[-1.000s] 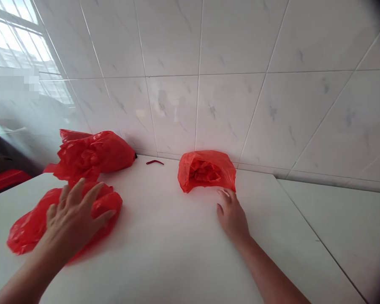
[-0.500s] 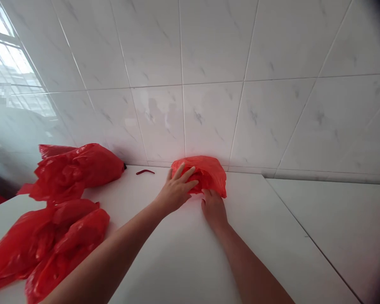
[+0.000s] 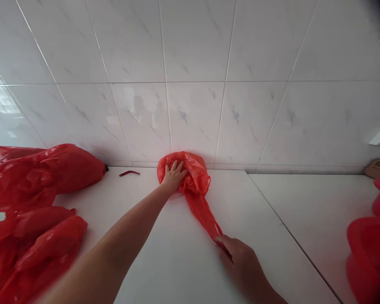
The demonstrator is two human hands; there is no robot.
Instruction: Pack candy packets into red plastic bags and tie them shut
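Observation:
A red plastic bag [image 3: 196, 166] lies against the foot of the tiled wall. My left hand [image 3: 174, 177] rests on it with the fingers spread, pressing on its crumpled top. Toward me, my right hand [image 3: 240, 257] is closed around the end of the bag's stretched handle strip, which runs taut from the bag down to my fist. Whatever the bag contains cannot be seen.
Several filled red plastic bags [image 3: 69, 169] are heaped on the white table [image 3: 164, 261] at left. A thin dark red curved piece [image 3: 129, 173] lies near the wall. At the right edge stand red plastic containers [image 3: 367, 253] and a brown cardboard box [image 3: 378, 169].
My right hand has moved from the bag toward me, drawing out a long strip of it. My left hand stays on the bag. The view has turned right, bringing the red containers into sight.

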